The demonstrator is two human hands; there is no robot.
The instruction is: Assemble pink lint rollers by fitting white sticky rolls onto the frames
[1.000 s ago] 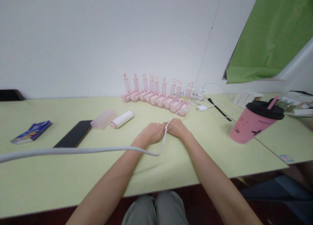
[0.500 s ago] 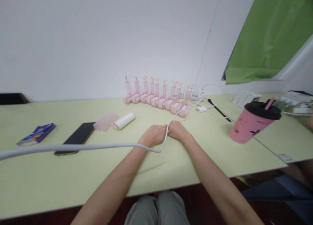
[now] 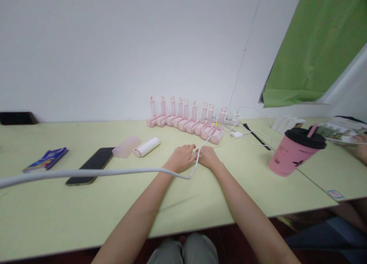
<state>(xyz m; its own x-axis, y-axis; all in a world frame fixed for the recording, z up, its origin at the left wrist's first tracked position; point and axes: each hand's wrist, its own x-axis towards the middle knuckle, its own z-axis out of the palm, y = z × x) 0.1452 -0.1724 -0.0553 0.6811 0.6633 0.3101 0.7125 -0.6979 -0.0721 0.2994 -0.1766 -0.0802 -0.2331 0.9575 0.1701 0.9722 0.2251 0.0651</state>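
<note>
My left hand (image 3: 181,158) rests on the pale yellow-green table, its fingers somewhat spread and nothing visible in them. Close beside it lies my right hand (image 3: 208,157), palm down, with its fingers pointing toward the left one; these are partly behind the white cable (image 3: 163,171) that crosses in front of the camera. Beyond both hands stands a row of several pink rounded cases (image 3: 189,126), with slim clear pink tubes (image 3: 194,113) upright at them, some topped with small loops. To the left lie a white cylinder (image 3: 147,147) with a pink end and a translucent pink sleeve (image 3: 126,147).
A black phone (image 3: 96,162) and a blue packet (image 3: 47,159) lie at left. At right stand a pink cup (image 3: 294,153) with black lid, a white charger plug (image 3: 236,134), a black strap (image 3: 256,136) and white boxes (image 3: 288,123). Another person's hand (image 3: 361,148) shows at far right.
The fingers of both my hands have loosened from a closed, touching pose, the left ones spreading most. The view has tilted slightly upward, so the table things sit lower.
</note>
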